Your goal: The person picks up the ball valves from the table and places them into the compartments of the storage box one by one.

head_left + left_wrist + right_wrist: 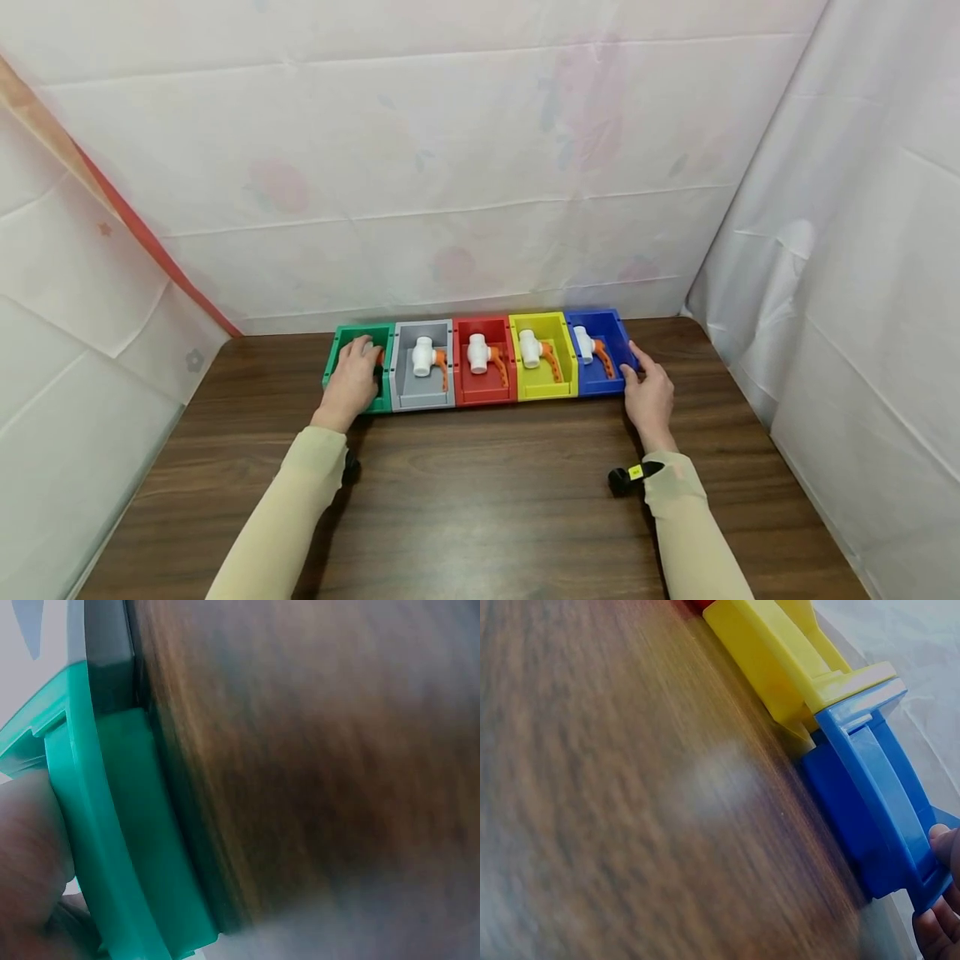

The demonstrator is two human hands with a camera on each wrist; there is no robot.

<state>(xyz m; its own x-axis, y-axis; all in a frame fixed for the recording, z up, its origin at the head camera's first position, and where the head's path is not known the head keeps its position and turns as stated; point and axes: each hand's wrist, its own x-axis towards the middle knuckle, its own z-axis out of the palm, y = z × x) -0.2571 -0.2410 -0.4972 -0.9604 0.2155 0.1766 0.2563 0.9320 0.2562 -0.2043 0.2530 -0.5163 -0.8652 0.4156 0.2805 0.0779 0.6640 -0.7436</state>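
At the left end of a row of bins, my left hand [351, 385] reaches into the green bin [344, 337], its curled fingers round a white ball valve whose orange handle [380, 358] peeks out; the hand hides most of the valve. A thumb [30, 847] overlaps the green rim in the left wrist view. At the other end, my right hand [649, 395] pinches the right side wall of the blue bin [600, 387], thumb inside and fingers outside. Inside that bin lies a white ball valve [583, 342] with an orange lever.
Between the end bins stand a grey bin [423, 400], a red bin [486, 398] and a yellow bin [547, 390], each holding one white valve with an orange lever. The row sits on a brown wooden table [487, 492], before a white cloth backdrop [450, 167].
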